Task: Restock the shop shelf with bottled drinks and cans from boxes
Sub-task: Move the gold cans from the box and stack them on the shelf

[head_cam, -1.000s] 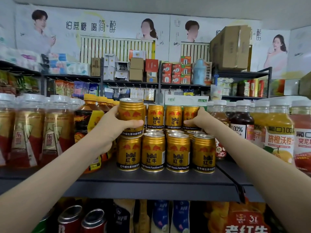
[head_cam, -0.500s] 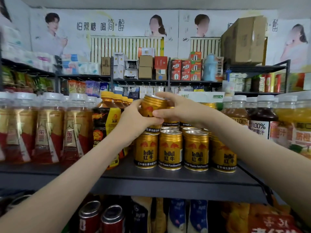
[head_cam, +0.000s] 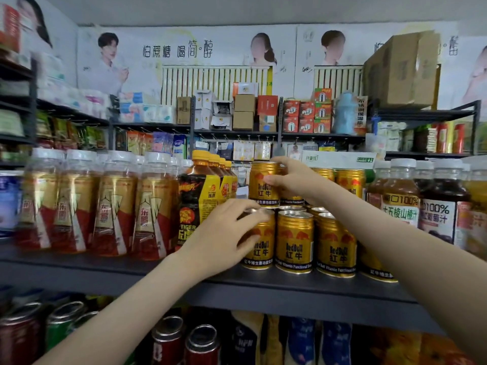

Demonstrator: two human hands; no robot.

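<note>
Hidden under the left hand: the left side and rim of the short gold metal can at the front of the dark metal shelf. Behind the right hand, the far side of the upper gold can and most of its neighbours. Covered by the right forearm, all but the foot of the rightmost gold can. Smeared by blur, the clear plastic bottles with red-and-gold labels. Cut by the bottom edge, the red tins with silver tops. Cropped at the right edge, an orange-filled clear bottle. Small print on the cans too fine to read.
</note>
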